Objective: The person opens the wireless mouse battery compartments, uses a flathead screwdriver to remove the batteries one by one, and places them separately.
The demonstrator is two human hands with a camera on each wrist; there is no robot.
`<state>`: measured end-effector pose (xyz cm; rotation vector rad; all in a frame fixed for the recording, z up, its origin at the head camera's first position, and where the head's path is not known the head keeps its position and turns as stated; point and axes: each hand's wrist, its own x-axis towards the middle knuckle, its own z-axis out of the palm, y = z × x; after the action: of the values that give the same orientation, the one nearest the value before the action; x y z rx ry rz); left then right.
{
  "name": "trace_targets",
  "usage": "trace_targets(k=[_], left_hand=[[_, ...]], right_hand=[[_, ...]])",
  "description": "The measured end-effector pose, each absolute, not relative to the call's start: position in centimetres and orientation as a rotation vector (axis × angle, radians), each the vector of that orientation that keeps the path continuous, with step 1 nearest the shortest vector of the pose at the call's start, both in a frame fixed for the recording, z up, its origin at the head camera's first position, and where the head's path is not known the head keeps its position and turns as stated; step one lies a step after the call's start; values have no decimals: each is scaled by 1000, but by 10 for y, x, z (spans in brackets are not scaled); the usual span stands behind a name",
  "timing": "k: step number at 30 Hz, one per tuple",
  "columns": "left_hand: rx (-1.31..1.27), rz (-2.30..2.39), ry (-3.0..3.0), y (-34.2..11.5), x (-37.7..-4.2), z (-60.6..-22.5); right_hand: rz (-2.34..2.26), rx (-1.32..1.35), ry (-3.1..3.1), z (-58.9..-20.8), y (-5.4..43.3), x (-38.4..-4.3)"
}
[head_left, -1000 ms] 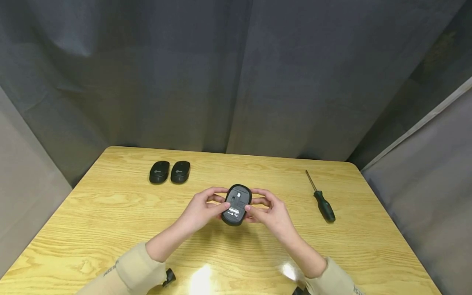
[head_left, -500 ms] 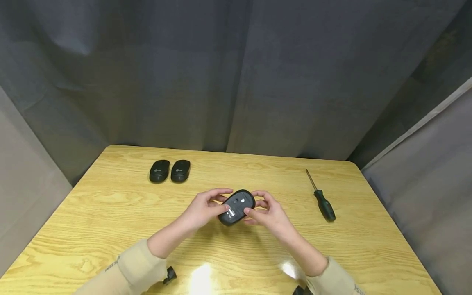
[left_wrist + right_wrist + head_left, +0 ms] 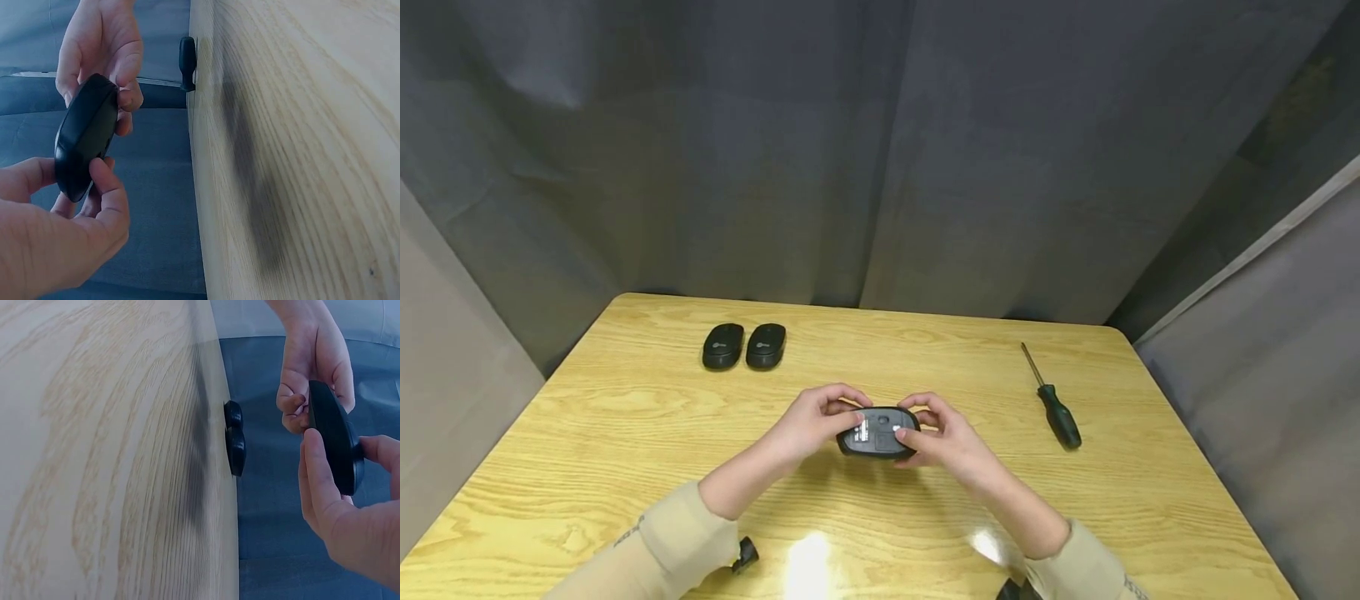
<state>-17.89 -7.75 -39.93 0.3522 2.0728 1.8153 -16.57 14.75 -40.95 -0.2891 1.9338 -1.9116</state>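
Between both hands, above the table, a black computer mouse (image 3: 880, 433) is held with its underside turned up toward the head camera. A white label and a small switch show on that underside. My left hand (image 3: 811, 423) pinches its left end, thumb on the underside and fingers along the far edge. The right end is gripped by my right hand (image 3: 946, 433), its thumb lying on the underside. In the left wrist view the mouse (image 3: 87, 137) appears edge-on, spanning from one hand's fingers to the other's.
Two more black mice, a left one (image 3: 723, 347) and a right one (image 3: 766, 347), sit side by side at the back left of the wooden table (image 3: 625, 417). A screwdriver (image 3: 1059, 412) with a dark green handle lies at the right. Grey curtains (image 3: 880, 150) hang behind.
The mouse has turned clockwise in the hands, from nearly upright through a slant to lying sideways in the head view. Both hands keep hold of it, almost in place.
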Motion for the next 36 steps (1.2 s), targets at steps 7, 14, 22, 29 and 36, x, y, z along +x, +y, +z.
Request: trace_targets(k=[7,14,22,29,36], left_hand=[[356,1799,2074,-75,-179,-400],[431,1729,2140,-76,-179,-402],[548,1717,2124,-80,-175,-405],[489,1785,2066,-82,-170,-408],[456,1860,2049,-86,-167,-410]], right_hand=[[-1900,-293,1927,-409,149,-166],[-1903,-268,1930,-407,151,-165],[-1899,-249,1936,-403,148,-166],[-1894,-250,1966,-403,143,-168],[-1897,-258,1979,-402,136,-170]])
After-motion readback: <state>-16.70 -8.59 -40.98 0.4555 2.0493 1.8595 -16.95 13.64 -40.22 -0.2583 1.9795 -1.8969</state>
